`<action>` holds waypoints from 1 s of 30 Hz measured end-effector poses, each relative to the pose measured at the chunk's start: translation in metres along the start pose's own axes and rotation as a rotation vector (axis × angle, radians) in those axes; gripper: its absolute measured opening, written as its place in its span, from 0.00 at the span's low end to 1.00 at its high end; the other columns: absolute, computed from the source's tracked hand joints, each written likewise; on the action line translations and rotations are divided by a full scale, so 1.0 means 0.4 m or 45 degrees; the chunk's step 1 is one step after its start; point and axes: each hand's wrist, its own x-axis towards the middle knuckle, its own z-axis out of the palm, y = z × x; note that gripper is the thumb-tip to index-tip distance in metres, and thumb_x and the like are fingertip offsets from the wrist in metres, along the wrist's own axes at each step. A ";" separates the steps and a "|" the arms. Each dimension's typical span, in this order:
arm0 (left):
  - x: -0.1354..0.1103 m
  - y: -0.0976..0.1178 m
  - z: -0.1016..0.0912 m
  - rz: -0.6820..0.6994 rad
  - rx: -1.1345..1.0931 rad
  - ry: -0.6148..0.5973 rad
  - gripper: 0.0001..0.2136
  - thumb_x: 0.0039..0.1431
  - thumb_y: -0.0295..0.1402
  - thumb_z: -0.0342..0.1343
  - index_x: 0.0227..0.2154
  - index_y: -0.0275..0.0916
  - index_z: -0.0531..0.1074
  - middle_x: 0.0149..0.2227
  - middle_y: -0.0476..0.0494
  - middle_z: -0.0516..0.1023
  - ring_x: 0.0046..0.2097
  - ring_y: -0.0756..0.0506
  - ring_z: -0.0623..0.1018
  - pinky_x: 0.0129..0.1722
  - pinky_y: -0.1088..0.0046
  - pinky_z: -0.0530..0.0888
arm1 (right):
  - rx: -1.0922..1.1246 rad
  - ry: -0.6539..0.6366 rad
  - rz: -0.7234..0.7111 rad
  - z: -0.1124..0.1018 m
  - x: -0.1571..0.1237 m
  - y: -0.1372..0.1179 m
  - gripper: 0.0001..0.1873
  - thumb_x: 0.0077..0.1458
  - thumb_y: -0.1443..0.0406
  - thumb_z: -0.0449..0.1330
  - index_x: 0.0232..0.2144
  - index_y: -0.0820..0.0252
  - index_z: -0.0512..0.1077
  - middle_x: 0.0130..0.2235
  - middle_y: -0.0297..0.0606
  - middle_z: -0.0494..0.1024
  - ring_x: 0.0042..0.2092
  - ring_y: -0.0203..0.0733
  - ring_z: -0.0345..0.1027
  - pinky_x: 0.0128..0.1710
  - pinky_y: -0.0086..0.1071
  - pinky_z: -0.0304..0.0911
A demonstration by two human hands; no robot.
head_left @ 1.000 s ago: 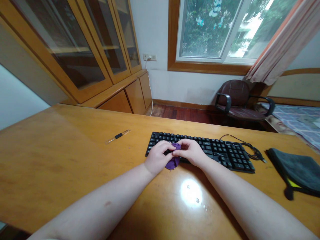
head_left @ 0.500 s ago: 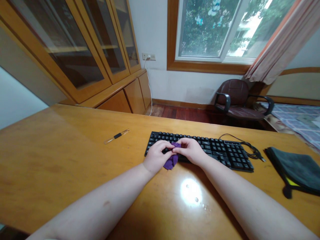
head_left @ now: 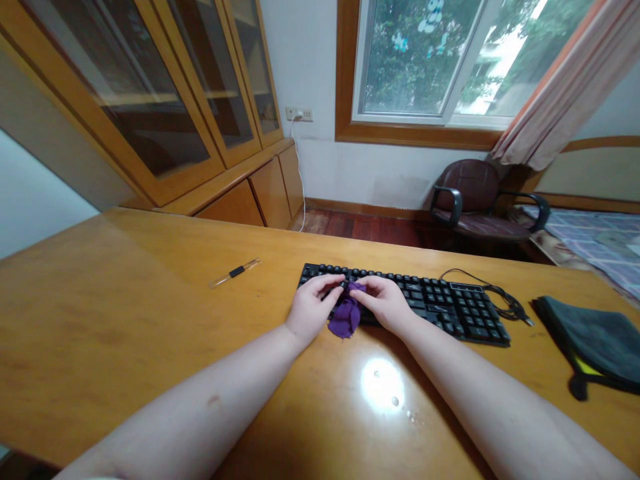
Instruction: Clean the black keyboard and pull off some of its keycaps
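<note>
My left hand (head_left: pixel 311 305) is closed in a pinch over the left half of the black keyboard (head_left: pixel 475 320). Between its thumb and index fingertip is a small black piece that looks like a keycap (head_left: pixel 344 285). Close beside it, my right hand (head_left: pixel 384 300) grips a purple cloth (head_left: pixel 345 319) with its thumb and fingers. The cloth's loose end hangs down past the keyboard's front edge. Both hands cover part of the keys, so what lies under them is hidden.
Left of the keyboard lies a thin clear tool with a black middle (head_left: pixel 237 272). The keyboard's coiled cable (head_left: pixel 510 305) rests behind its right end. A dark grey pouch (head_left: pixel 595 333) with a black cord lies at the right. Beyond the wooden desk (head_left: pixel 125 307) stands an armchair (head_left: pixel 470 197).
My left fingertips have come away from the purple cloth, and a small black piece now shows between them. More of the cloth hangs in view below my right fingers.
</note>
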 end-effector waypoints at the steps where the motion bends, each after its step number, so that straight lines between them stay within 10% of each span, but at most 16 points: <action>1: -0.001 0.000 -0.001 0.015 0.013 -0.007 0.11 0.50 0.32 0.58 0.38 0.39 0.75 0.41 0.41 0.77 0.43 0.45 0.76 0.47 0.65 0.72 | -0.022 -0.004 -0.014 0.001 -0.001 0.001 0.13 0.44 0.57 0.63 0.28 0.61 0.73 0.28 0.36 0.76 0.29 0.37 0.68 0.33 0.31 0.65; 13: 0.086 0.011 -0.082 -0.061 -0.047 0.356 0.13 0.52 0.34 0.56 0.40 0.35 0.70 0.41 0.40 0.76 0.44 0.46 0.76 0.48 0.65 0.71 | -0.088 -0.010 -0.039 0.003 -0.010 -0.003 0.13 0.47 0.56 0.61 0.29 0.60 0.74 0.29 0.37 0.76 0.31 0.39 0.69 0.33 0.32 0.66; 19: 0.144 -0.072 -0.168 -0.065 0.397 0.189 0.11 0.51 0.34 0.55 0.37 0.38 0.74 0.41 0.42 0.77 0.45 0.43 0.75 0.52 0.61 0.66 | -0.097 -0.007 -0.024 0.004 -0.012 -0.006 0.13 0.47 0.56 0.61 0.28 0.60 0.74 0.28 0.37 0.77 0.31 0.39 0.70 0.32 0.32 0.65; 30: 0.156 -0.143 -0.162 -0.234 0.253 0.064 0.12 0.50 0.33 0.55 0.37 0.37 0.75 0.40 0.41 0.78 0.44 0.43 0.76 0.50 0.62 0.68 | -0.137 -0.004 -0.053 0.004 -0.010 0.004 0.13 0.48 0.56 0.61 0.30 0.60 0.74 0.30 0.37 0.77 0.32 0.40 0.70 0.34 0.33 0.66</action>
